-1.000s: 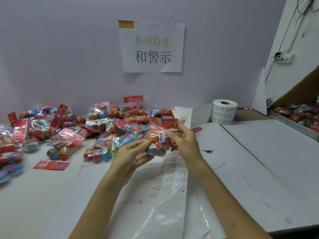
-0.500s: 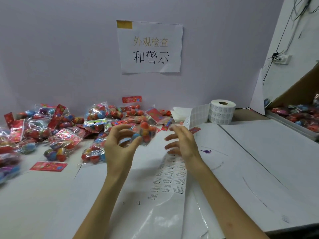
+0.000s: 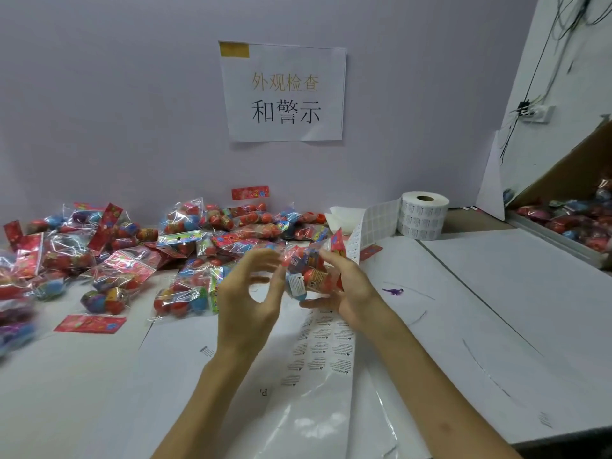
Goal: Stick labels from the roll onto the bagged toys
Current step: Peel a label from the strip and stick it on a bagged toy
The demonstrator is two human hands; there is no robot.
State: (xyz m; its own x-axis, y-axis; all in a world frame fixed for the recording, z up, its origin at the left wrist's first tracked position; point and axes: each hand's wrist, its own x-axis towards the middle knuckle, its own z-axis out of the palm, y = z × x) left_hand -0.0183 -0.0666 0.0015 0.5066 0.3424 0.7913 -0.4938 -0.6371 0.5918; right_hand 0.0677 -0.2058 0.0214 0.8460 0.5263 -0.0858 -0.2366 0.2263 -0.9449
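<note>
The right hand (image 3: 347,289) holds a bag of toys (image 3: 308,271) up over the table (image 3: 496,293), fingers wrapped round it. The left hand (image 3: 251,293) is just beside the bag, fingers bent but apart, holding nothing. The strip of labels (image 3: 326,339) lies under both hands and runs back to the roll (image 3: 424,215).

Lilac wall (image 3: 116,111), paper sign (image 3: 284,94), white table (image 3: 496,309)

bare forearms on both sides, bare right down to the bottom edge; left hand (image 3: 248,303) and right hand (image 3: 351,289) bare too, slender fingers, the left ones blurred.
</note>
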